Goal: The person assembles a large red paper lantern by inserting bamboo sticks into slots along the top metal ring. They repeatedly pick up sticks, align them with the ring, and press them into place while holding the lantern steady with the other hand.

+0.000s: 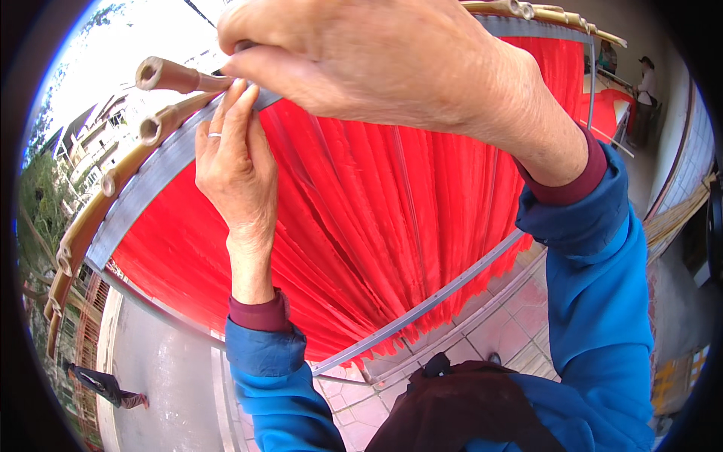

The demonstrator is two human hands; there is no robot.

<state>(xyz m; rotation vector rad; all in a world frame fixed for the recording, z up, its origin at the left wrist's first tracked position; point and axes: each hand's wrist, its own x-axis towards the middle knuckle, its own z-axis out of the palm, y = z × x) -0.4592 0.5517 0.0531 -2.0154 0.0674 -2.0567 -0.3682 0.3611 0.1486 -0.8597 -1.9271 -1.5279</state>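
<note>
Red sheets hang in long strips from a grey metal frame, with bamboo poles lying along its top. My left hand, with a pale ring on one finger, reaches up to the top bar. Its fingers are pressed together at the pole's edge, and what they pinch is hidden. Above and in front of it is my right hand, thumb and forefinger closed together beside the bamboo. A small dark bit shows between them, too little to name. The two hands' fingertips almost meet.
A lower metal bar crosses below the sheets, above a tiled pavement. A person walks on the road at left. Another person stands by a red-covered table at far right. Thin canes lean at right.
</note>
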